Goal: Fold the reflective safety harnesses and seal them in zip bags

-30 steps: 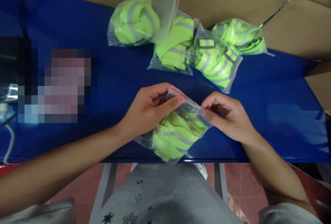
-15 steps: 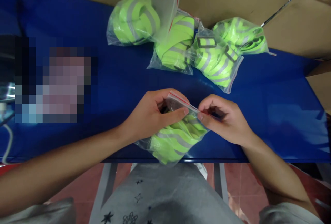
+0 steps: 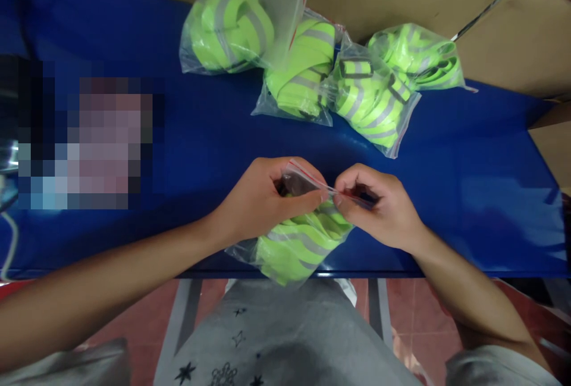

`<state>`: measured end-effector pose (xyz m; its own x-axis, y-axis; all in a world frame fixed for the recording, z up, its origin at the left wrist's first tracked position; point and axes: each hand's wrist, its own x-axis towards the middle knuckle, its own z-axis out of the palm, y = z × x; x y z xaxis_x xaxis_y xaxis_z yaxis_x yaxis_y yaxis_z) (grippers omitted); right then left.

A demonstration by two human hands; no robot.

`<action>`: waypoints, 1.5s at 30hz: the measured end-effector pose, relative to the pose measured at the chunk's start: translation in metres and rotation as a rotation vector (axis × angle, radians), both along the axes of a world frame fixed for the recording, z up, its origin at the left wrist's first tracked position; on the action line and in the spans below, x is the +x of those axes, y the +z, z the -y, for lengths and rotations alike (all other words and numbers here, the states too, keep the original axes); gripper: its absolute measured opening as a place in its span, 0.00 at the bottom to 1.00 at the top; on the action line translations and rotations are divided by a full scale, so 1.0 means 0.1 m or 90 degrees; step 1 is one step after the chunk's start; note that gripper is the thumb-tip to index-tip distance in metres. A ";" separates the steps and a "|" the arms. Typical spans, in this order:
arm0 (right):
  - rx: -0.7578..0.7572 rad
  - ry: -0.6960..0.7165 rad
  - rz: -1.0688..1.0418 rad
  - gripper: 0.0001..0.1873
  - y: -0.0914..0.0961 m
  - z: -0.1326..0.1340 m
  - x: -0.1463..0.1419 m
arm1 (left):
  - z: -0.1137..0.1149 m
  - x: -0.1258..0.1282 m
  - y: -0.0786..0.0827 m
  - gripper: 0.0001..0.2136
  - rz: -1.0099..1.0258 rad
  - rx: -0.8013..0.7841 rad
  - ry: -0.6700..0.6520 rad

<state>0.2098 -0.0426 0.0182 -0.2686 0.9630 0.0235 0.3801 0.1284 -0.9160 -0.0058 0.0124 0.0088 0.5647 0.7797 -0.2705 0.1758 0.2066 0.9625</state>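
Head view: left hand (image 3: 263, 201) closed in a thumb-forefinger pinch on the mouth of the zip bag (image 3: 294, 249) of neon straps, at the table (image 3: 200, 136) near edge, centre. Right hand (image 3: 379, 213) pinches the same strip, fingertips nearly touching the left's; probably best to press evenly along the seal.

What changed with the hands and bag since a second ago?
The right hand slid left along the top edge of the clear plastic bag of neon-yellow straps, closing toward the left hand. Both keep pinching it. The four filled bags behind stayed put.
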 end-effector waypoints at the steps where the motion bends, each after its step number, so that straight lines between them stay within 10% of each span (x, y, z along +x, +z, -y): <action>1: 0.010 -0.002 0.000 0.04 0.00 0.00 -0.01 | 0.00 0.00 0.00 0.10 -0.009 0.002 -0.003; 20: -0.063 -0.037 -0.053 0.06 -0.04 0.01 -0.04 | 0.02 -0.01 -0.01 0.09 -0.005 0.075 -0.024; 45: 0.072 -0.093 0.073 0.04 0.00 -0.03 0.13 | -0.02 -0.05 0.09 0.15 0.035 0.099 0.073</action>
